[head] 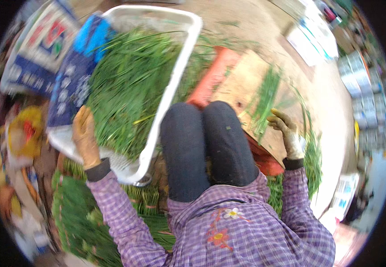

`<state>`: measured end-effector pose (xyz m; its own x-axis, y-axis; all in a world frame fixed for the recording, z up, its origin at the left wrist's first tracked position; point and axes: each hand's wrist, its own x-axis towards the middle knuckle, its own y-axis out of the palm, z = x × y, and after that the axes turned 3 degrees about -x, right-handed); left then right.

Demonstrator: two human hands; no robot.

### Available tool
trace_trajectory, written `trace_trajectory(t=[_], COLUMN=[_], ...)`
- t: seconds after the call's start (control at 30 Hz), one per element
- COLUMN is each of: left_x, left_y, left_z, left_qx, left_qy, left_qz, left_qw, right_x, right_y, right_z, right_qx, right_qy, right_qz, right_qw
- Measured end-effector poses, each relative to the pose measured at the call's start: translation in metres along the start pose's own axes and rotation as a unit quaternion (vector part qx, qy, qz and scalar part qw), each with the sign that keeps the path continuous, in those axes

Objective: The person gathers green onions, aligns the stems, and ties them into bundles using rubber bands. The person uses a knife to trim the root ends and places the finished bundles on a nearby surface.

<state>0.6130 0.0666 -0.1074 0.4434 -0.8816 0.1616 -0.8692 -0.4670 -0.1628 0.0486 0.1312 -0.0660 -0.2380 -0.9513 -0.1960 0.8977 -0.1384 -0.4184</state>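
My left hand (87,138), in a tan work glove, is held flat at the near left edge of a white plastic tub (183,63). The tub holds a large heap of long green leafy stalks, probably garlic chives (133,90). A blue printed sack (71,80) covers the tub's left side, just beyond my fingers. On my right, a wooden board (243,76) carries a small bunch of green stalks (267,91). My gloved right hand (284,133) is beside the bunch's near end with bent fingers. I see nothing gripped in it.
An orange-red support (218,71) lies under the board. Tied green bundles (83,213) are stacked at my lower left. Loose stalks (313,163) lie right of my right arm. Stacked cans (363,90) and a white box (311,40) stand farther right; a printed bag (43,50) stands left.
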Motion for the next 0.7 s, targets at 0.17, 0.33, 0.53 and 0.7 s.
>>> trace_trajectory(t=[0.17, 0.33, 0.53, 0.7], left_x=[0.037, 0.042, -0.032, -0.089], left_y=[0.076, 0.168, 0.321, 0.446], left_z=[0.010, -0.029, -0.083, -0.050], left_qx=[-0.019, -0.052, -0.053, 0.235], left_qy=[-0.042, -0.057, -0.057, 0.117], left_qz=[0.111, 0.178, 0.416, 0.563], left_qw=[0.993, 0.981, 0.906, 0.784], right_x=[-0.010, -0.044, -0.054, -0.027], right_y=[-0.043, -0.048, -0.026, -0.005], right_z=[-0.064, -0.119, -0.155, -0.170], right_qx=[0.067, 0.082, 0.159, 0.100], right_qy=[0.094, 0.192, 0.228, 0.147], right_qz=[-0.151, -0.201, -0.186, -0.175], right_qw=[0.982, 0.957, 0.942, 0.969])
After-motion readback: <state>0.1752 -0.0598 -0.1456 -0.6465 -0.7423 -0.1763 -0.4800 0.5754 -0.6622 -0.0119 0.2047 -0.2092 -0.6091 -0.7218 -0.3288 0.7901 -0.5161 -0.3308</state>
